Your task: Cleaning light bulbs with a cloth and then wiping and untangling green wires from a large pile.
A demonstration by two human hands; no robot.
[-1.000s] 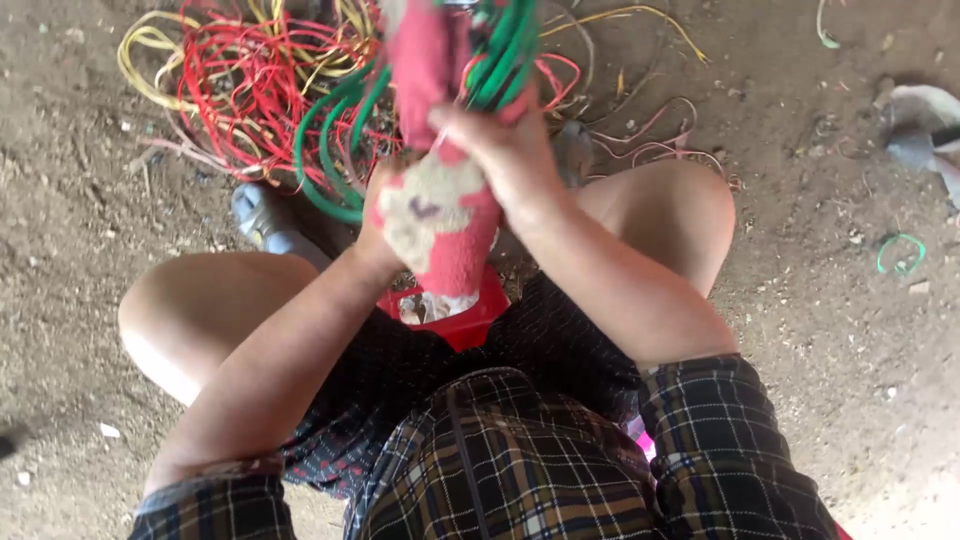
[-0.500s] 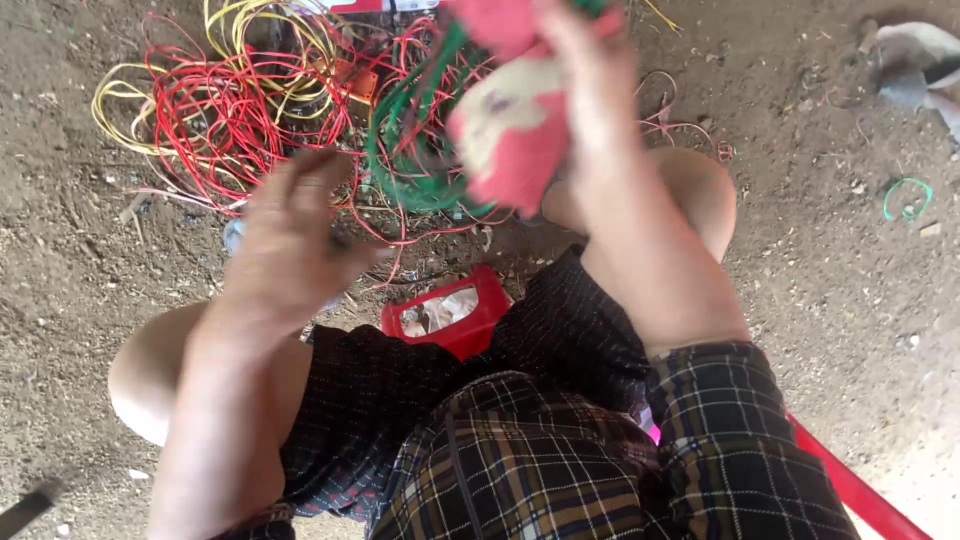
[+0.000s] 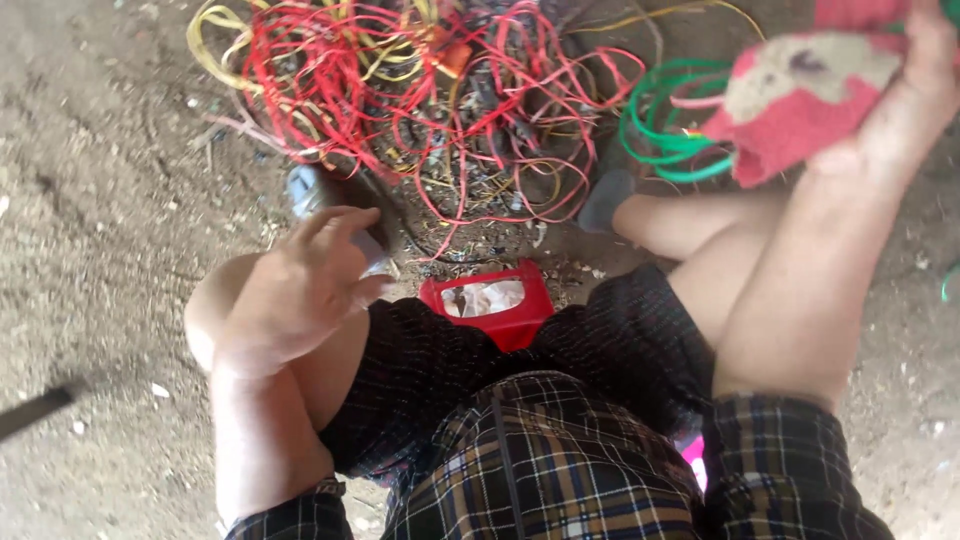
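Bare, dusty earth ground (image 3: 110, 180), scattered with small debris; person seated low, knees apart, in dark checked shorts (image 3: 520, 440).

- Tangle of wires (image 3: 420, 110): mostly red, with yellow strands at the upper left; lies on the dirt ahead of the knees.
- Green wire loops (image 3: 670, 125): coiled, just beside the red cloth at the upper right edge of the tangle.
- Red cloth (image 3: 800, 105): worn, with pale patches; held up at the upper right.
- Right hand (image 3: 915, 90): raised, fingers closed around the red cloth.
- Left hand (image 3: 300, 290): above the left knee, fingers loosely spread, holding nothing.
- Red box (image 3: 490, 305): small, pale contents showing; sits on the ground between the thighs.
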